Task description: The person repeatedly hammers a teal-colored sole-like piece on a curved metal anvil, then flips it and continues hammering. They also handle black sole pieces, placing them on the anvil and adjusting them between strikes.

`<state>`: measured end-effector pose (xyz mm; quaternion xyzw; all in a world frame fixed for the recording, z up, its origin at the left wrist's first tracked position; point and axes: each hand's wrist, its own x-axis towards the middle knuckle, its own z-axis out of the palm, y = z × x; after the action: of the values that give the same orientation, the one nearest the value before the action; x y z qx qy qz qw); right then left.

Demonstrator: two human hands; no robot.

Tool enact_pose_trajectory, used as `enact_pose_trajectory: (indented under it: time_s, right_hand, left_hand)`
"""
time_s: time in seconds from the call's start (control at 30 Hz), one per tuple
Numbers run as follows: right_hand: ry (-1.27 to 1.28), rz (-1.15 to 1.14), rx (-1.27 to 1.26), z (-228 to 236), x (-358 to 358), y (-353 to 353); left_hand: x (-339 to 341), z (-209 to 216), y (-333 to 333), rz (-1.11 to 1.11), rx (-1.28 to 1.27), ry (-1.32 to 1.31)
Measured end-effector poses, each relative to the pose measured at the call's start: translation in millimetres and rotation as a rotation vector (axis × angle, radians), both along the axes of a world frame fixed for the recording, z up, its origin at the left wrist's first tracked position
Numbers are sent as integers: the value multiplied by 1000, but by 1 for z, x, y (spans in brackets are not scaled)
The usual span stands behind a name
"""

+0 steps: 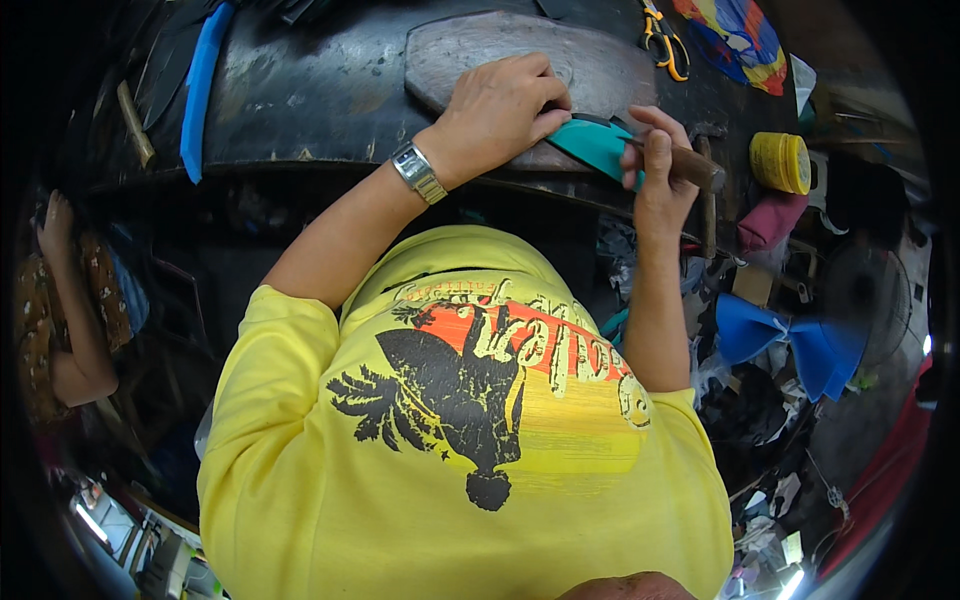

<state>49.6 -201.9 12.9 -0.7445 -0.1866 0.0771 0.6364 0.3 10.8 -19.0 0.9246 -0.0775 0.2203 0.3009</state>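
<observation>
My left hand (500, 110) presses down on a teal piece of material (592, 142) that lies on a grey stone slab (470, 45) on the dark workbench (300, 90). A metal watch is on that wrist. My right hand (655, 160) grips a wooden-handled tool (695, 165) whose dark tip meets the teal piece at its far edge. Part of the teal piece is hidden under my left fingers.
Orange-handled scissors (665, 40) lie at the back right. A yellow round tin (782, 162) and a hammer (707, 205) sit to the right. A blue strip (198, 90) and a wooden stick (135, 122) lie at the left. Blue cut pieces (790, 340) lie below right. Another person's arm (60, 300) shows at far left.
</observation>
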Motion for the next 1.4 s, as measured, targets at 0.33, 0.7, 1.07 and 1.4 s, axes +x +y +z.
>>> enact_pose_trajectory:
  time_s: [0.33, 0.7, 1.07, 1.4]
  right_hand:
    - [-190, -8, 38, -24, -3, 13]
    - [-676, 146, -99, -33, -3, 20]
    - [-788, 115, -215, -36, -7, 26]
    - [-615, 54, -95, -34, -5, 21]
  left_hand:
    - [-7, -1, -2, 83, -134, 17]
    - [-4, 1, -1, 111, -138, 71]
    - [-5, -2, -3, 118, -124, 34]
    - [-7, -8, -4, 84, -114, -46]
